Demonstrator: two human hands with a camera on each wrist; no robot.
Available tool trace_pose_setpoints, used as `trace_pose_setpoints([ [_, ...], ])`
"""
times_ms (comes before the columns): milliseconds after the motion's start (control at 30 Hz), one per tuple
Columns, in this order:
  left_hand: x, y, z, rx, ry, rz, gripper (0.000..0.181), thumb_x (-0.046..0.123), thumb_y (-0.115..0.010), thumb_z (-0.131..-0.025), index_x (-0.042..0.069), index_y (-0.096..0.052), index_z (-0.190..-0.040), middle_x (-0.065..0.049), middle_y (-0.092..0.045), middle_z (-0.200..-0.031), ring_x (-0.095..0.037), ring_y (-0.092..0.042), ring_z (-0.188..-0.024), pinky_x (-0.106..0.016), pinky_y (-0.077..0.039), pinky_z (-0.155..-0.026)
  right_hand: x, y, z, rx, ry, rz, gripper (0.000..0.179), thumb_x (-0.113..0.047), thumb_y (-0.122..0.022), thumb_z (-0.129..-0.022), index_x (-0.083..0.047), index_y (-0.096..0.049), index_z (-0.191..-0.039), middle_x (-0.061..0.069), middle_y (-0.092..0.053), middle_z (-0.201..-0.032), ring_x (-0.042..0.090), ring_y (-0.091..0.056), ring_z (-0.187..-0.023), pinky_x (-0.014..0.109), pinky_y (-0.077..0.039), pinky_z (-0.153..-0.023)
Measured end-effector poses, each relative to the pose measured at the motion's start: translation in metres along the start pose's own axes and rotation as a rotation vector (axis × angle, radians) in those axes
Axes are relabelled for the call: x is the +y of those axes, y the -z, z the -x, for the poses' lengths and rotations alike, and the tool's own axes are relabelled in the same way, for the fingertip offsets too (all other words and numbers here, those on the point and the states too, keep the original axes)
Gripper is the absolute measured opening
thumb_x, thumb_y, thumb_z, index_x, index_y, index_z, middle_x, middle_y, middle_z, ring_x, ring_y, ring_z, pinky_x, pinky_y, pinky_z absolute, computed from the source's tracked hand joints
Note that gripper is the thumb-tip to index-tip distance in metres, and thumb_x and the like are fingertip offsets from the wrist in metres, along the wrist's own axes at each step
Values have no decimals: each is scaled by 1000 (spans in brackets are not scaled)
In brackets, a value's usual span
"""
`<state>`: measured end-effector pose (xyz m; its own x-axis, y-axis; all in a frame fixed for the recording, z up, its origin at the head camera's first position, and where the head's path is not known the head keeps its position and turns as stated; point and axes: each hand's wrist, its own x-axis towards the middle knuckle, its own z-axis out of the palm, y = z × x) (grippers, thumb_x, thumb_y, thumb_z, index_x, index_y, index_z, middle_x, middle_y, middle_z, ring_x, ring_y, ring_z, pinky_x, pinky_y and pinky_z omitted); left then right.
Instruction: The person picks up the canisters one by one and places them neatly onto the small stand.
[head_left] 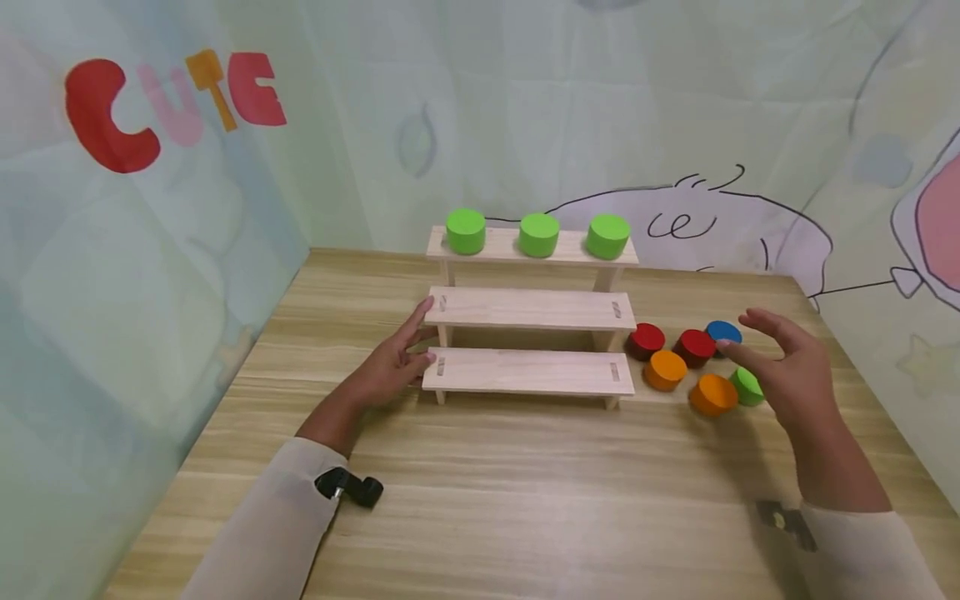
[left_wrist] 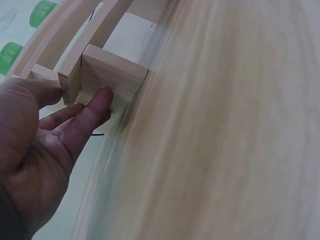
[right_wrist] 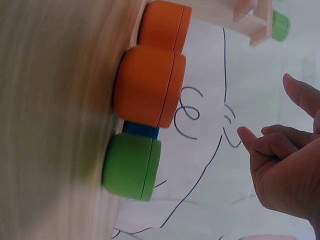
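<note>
A three-tier wooden stand [head_left: 528,371] like a small staircase stands on the table. Its left end is held by my left hand [head_left: 386,367], the thumb at the lowest board and a finger reaching the end of the middle one. In the left wrist view, fingertips [left_wrist: 102,102] lie against the stand's lowest leg. My right hand [head_left: 798,375] hovers over the right side with nothing in it, thumb and fingers apart. Below and left of it are round wooden blocks: orange [head_left: 714,395], orange [head_left: 665,370], red [head_left: 695,348], red [head_left: 646,341], blue [head_left: 723,336] and green [head_left: 748,387].
A row of three green round blocks [head_left: 539,235] sits on the stand's top board. Printed cloth walls [head_left: 480,125] rise behind and beside the wood-grain table [head_left: 525,500]. The loose blocks lie close together, just right of the stand.
</note>
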<state>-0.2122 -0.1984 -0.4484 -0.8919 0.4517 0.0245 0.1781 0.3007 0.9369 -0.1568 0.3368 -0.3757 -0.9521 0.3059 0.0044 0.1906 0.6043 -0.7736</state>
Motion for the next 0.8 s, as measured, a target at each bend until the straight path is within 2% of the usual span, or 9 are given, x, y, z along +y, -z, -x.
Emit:
trace_pose_setpoints([
  [133, 0, -1, 0, -2, -1, 5, 89, 3, -51, -114, 43, -1, -176, -32, -29, -175, -55, -66, -132, -50, -69, -93, 9, 5, 2, 8, -5, -45, 79, -45, -75, -104, -15, -42, -170, 12, -45, -174, 37, -20, -170, 54, -35, -136],
  [233, 0, -2, 0, 0, -4, 8, 89, 4, -51, -114, 43, -1, -176, -33, -30, -175, -55, -66, -132, -50, -69, -93, 14, 8, 3, 12, -15, -53, 81, -46, -74, -104, -15, -40, -170, 12, -43, -175, 38, -18, -170, 62, -27, -137],
  [433, -2, -3, 2, 6, 7, -13, 88, 6, -52, -115, 44, -1, -176, -32, -31, -175, -55, -66, -133, -51, -68, -96, 21, 13, 3, 33, -40, -52, 82, -44, -75, -104, -10, -40, -170, 14, -44, -174, 40, -20, -169, 60, -24, -139],
  [533, -2, -2, 4, 4, 1, -10, 88, 5, -52, -115, 41, 0, -177, -33, -31, -174, -55, -66, -133, -51, -68, -96, 29, 15, 0, 23, -49, -54, 83, -46, -75, -103, -11, -40, -170, 11, -44, -174, 40, -20, -169, 60, -24, -139],
  [667, -1, -1, 2, 0, -4, -12, 89, 4, -52, -114, 41, -1, -177, -33, -32, -174, -55, -66, -133, -50, -68, -96, 44, 22, -4, 6, -64, -36, 81, -49, -77, -102, -18, -44, -169, 1, -47, -174, 39, -19, -170, 60, -28, -137],
  [800, 1, -1, 1, 1, 0, -7, 89, 4, -52, -114, 43, -1, -176, -32, -32, -174, -55, -66, -133, -50, -68, -96, 53, 29, -9, -21, -31, 11, 80, -51, -75, -102, -13, -47, -167, 11, -41, -176, 47, -21, -167, 70, -30, -132],
])
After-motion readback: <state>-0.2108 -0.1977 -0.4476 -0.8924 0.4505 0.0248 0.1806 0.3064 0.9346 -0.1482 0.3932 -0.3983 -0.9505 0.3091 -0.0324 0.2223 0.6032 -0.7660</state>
